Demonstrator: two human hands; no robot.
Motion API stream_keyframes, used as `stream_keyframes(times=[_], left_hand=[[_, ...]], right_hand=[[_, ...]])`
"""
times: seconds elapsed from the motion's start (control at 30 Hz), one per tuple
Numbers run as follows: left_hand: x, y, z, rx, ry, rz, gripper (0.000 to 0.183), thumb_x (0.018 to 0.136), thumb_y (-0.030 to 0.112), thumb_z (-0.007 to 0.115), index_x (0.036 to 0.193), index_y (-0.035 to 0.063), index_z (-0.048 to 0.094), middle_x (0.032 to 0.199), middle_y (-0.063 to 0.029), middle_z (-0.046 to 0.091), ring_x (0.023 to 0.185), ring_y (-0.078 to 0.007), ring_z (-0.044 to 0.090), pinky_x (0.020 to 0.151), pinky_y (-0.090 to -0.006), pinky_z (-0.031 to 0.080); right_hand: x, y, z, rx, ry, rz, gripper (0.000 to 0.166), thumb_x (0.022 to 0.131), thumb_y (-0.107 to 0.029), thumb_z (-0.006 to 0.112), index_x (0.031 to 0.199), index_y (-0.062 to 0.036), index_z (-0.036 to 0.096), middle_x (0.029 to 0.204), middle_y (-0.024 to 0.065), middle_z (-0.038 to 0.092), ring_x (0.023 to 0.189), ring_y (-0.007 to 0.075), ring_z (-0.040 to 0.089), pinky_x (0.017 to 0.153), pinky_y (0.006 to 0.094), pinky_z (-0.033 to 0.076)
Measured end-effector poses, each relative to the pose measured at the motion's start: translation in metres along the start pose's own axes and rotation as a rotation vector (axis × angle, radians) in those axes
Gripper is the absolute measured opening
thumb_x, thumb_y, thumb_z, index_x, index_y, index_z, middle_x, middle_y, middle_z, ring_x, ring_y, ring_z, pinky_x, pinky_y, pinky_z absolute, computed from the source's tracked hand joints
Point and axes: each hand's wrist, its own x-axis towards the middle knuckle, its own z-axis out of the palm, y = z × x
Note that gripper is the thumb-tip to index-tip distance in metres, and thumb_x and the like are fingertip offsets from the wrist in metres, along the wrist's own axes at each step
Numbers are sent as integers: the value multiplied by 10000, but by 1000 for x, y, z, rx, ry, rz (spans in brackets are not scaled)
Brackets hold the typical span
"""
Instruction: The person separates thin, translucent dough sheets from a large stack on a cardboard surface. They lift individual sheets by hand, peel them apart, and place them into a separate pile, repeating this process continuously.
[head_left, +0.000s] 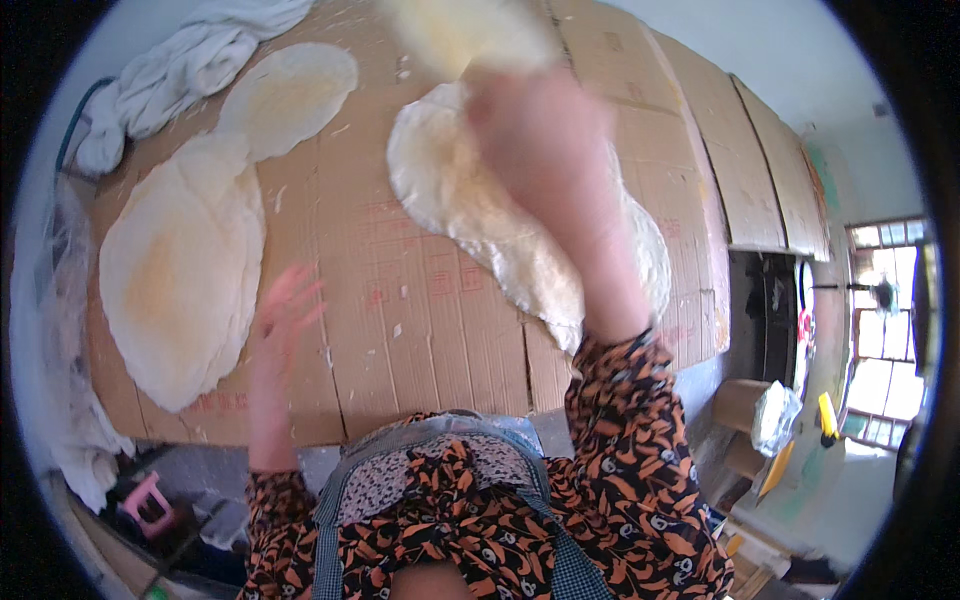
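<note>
My right hand (536, 120), blurred, reaches over the cardboard-covered table (405, 330) and grips the near edge of a round flatbread (469, 34), also blurred, at the top of the picture. Beneath that forearm lies a long, wrinkled spread of flatbreads (465, 187). My left hand (289, 304) hovers over the cardboard, fingers apart, holding nothing. Just left of it rests an overlapping pile of flatbreads (180, 277), browned in the middle. Another round flatbread (292, 97) lies flat behind the pile, its near edge touching it.
A bunched white cloth (187, 71) lies along the table's far left edge. A pink plastic stool (150, 506) stands below at the left. Cardboard boxes (739, 405) and a clear plastic bag (776, 420) are at the right, near a barred window (885, 330).
</note>
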Motion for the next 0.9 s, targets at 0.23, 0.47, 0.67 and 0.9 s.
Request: stream_keyframes(times=[0.23,0.47,0.67,0.9], left_hand=[[7,-111,36,-367,81,-480,392,815,122,545,1184,57,431,1132,-106,513,986,-217,536,776,-381,488],[11,-148,21,-352,313,-473,257,793,46,541,1043,-10,517,959,-112,592,826,-191,598,683,-317,508],[25,-154,15,-207,472,-360,226,788,70,571,990,-31,556,922,-122,610,792,-199,604,698,-323,494],[27,-119,-20,-299,398,-427,226,766,46,610,975,-26,566,940,-125,616,805,-199,609,725,-324,502]], right_hand=[[-165,-93,153,382,-922,2,282,652,-131,644,911,-65,553,862,116,581,760,301,574,696,410,443],[-186,-88,170,325,-306,194,473,625,-222,719,1032,-59,542,906,108,572,908,277,513,751,389,434],[-164,-94,207,319,-530,238,191,788,-212,514,943,-146,604,750,107,616,665,293,604,598,400,474],[-137,-14,178,639,-299,580,261,782,-231,599,743,27,613,538,168,530,468,176,507,487,334,400]])
